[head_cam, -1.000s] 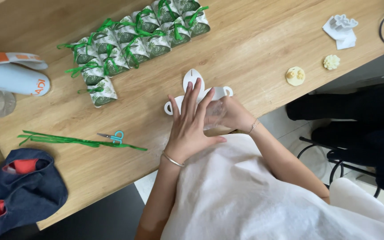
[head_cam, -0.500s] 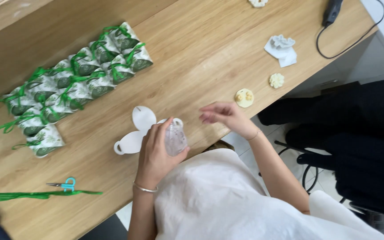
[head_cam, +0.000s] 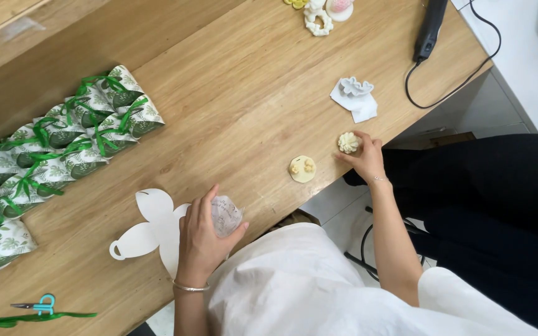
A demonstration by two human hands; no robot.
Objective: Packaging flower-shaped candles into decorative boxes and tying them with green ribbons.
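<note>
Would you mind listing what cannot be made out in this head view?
- Small translucent bag: contents blurred, partly covered by the left hand.
- Cream flower piece: underside hidden by right hand fingers.
- Green ribbon: cut off by the left edge.
- Pink-topped piece: cut off at top.

left hand (head_cam: 202, 239) curled shut near the body, right hand (head_cam: 363, 157) stretched out, fingers (head_cam: 368, 138) pinched.

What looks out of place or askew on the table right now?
Nothing looks spilled or damaged. The green-ribboned packets lie in neat rows. The left hand holds a small clear pouch over the white paper cutout; the right hand touches a cream flower piece close to the table edge.
</note>
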